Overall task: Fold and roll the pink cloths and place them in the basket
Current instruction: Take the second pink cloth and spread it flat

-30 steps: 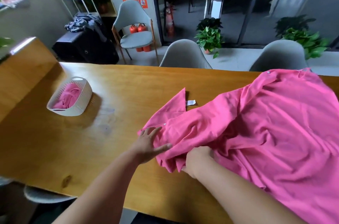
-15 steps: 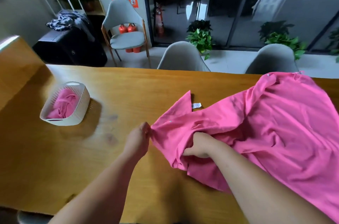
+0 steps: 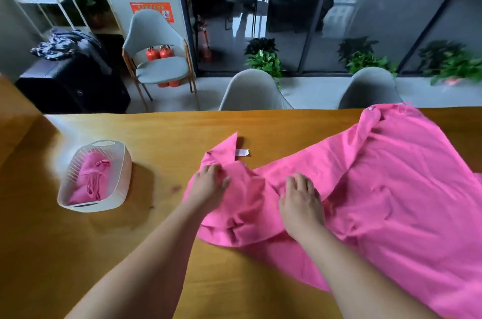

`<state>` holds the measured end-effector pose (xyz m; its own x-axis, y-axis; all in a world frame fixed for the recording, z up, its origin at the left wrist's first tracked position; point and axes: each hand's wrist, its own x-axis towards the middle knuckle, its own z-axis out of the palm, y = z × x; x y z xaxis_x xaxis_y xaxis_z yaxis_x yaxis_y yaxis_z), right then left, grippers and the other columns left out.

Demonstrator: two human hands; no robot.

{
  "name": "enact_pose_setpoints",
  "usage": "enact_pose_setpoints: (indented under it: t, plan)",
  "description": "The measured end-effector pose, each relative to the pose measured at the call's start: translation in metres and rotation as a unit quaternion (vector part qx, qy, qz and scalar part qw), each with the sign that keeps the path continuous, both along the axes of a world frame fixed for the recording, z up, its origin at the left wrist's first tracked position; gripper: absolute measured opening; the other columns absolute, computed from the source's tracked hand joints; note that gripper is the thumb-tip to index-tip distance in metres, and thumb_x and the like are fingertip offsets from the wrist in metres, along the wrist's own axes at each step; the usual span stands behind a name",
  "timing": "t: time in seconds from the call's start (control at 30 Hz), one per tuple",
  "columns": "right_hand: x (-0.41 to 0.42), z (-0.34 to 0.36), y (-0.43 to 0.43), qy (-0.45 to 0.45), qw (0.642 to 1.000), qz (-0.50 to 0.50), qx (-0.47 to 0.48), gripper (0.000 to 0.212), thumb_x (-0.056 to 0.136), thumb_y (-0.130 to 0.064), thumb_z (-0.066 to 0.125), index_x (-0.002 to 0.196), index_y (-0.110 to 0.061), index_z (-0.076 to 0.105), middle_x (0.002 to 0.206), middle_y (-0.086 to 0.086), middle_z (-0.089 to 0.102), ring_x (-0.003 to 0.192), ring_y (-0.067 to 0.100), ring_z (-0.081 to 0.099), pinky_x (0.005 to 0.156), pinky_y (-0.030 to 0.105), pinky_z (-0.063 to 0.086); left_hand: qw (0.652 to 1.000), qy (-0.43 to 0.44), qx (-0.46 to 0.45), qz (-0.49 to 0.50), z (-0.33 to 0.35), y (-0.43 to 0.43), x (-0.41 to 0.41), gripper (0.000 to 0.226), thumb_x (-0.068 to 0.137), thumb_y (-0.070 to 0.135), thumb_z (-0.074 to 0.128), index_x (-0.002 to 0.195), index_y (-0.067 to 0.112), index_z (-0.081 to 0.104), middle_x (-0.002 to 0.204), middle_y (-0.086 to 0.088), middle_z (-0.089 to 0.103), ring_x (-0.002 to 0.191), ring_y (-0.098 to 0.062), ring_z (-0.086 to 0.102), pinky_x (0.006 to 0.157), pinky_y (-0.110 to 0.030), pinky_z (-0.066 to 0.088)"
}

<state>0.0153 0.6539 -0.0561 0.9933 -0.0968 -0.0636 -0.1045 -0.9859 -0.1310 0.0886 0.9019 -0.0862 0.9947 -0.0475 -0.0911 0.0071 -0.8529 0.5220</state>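
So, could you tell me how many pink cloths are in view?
2. One bundled cloth lies in the white basket at left; one large cloth is spread on the table at right. More may be hidden in the basket.

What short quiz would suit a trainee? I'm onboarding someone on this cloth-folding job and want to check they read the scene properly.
1. True or false: the white basket is empty.
2. The right hand is: A) inside the basket, B) lying on the big pink cloth, C) hovering, touching nothing.
3. Fill in: the hand nearer the basket is the ___ hand.
Key: 1 false, it holds a bundled pink cloth. 2 B. 3 left hand.
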Motion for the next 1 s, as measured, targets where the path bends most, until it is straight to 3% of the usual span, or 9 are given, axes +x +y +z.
enact_pose_setpoints:
  t: [0.13,0.27,0.4,0.5,0.57,0.67,0.73,0.87,1.0]
  plan:
    - [0.016,0.008,0.055,0.115,0.981,0.134,0.085,0.070,0.106,-0.045,0.047,0.166,-0.033,0.012,0.175,-0.008,-0.005,0.161,0.023,0.004,0.128,0.054,0.020,0.998,0.006,-0.057,-0.017,-0.006,0.008,-0.027,0.055,0.104,0.027,0.059,0.155,0.016,0.041,0.148,-0.009,0.051,0.131,-0.026,0.054,0.106,-0.040,0.046]
    - [0.031,0.004,0.084,0.148,0.970,0.164,0.105,0.075,0.107,-0.044,0.046,0.168,-0.029,0.005,0.175,-0.012,0.001,0.161,0.019,0.002,0.129,0.051,0.018,0.985,0.060,-0.152,0.057,-0.011,0.022,-0.031,0.057,0.106,0.049,0.048,0.155,0.022,0.037,0.148,-0.008,0.049,0.116,-0.026,0.065,0.101,-0.047,0.054]
    - [0.050,0.003,0.089,0.179,0.953,0.219,0.107,0.084,0.103,-0.050,0.055,0.167,-0.033,0.004,0.174,-0.011,0.010,0.161,0.019,0.001,0.128,0.052,0.019,0.975,0.125,-0.137,0.119,-0.021,0.037,-0.031,0.048,0.106,0.025,0.050,0.154,0.023,0.040,0.142,-0.007,0.063,0.113,-0.027,0.069,0.096,-0.044,0.056]
    - [0.060,-0.003,0.088,0.211,0.936,0.265,0.092,0.083,0.093,-0.054,0.067,0.161,-0.047,0.021,0.161,-0.005,0.040,0.152,0.026,0.026,0.122,0.053,0.032,0.981,0.173,-0.075,0.053,-0.027,0.039,-0.045,0.058,0.100,0.015,0.055,0.156,0.025,0.043,0.132,-0.004,0.069,0.107,-0.028,0.070,0.087,-0.037,0.057]
    - [0.067,-0.006,0.090,0.222,0.931,0.283,0.055,0.060,0.092,-0.049,0.070,0.147,-0.047,0.047,0.142,-0.002,0.056,0.137,0.027,0.044,0.112,0.048,0.041,0.984,0.177,-0.029,0.011,-0.030,0.046,-0.052,0.055,0.097,0.016,0.059,0.150,0.028,0.050,0.125,-0.001,0.072,0.102,-0.026,0.069,0.084,-0.033,0.054]
    - [0.081,-0.011,0.094,0.128,0.954,0.264,0.069,0.021,0.095,-0.042,0.069,0.115,-0.036,0.070,0.119,-0.004,0.063,0.119,0.025,0.055,0.096,0.039,0.049,0.986,0.150,0.070,-0.027,-0.036,0.065,-0.052,0.027,0.090,0.029,0.059,0.115,0.034,0.068,0.106,0.003,0.076,0.098,-0.029,0.068,0.080,-0.038,0.057]
    - [0.091,-0.011,0.090,0.054,0.968,0.218,0.112,0.013,0.093,-0.039,0.071,0.105,-0.034,0.072,0.111,-0.006,0.063,0.111,0.022,0.057,0.086,0.036,0.049,0.987,0.122,0.107,-0.021,-0.041,0.077,-0.046,0.020,0.089,0.041,0.052,0.083,0.026,0.063,0.087,-0.002,0.072,0.092,-0.035,0.064,0.078,-0.043,0.056]
    - [0.116,-0.010,0.073,-0.024,0.984,0.147,0.097,0.015,0.084,-0.027,0.075,0.097,-0.030,0.069,0.103,-0.004,0.057,0.103,0.025,0.056,0.082,0.037,0.051,0.988,-0.008,-0.065,0.137,-0.017,0.089,-0.021,0.027,0.092,0.030,0.073,0.076,0.021,0.053,0.072,0.003,0.060,0.077,-0.025,0.055,0.066,-0.036,0.040]
    - [0.134,-0.004,0.072,0.038,0.961,0.180,0.208,0.049,0.074,-0.029,0.078,0.117,-0.033,0.055,0.118,-0.010,0.057,0.113,0.018,0.051,0.091,0.034,0.046,0.921,-0.044,-0.325,0.210,0.039,0.072,0.014,0.013,0.095,0.027,0.077,0.091,0.018,0.069,0.073,0.004,0.070,0.066,-0.008,0.059,0.058,-0.025,0.046]
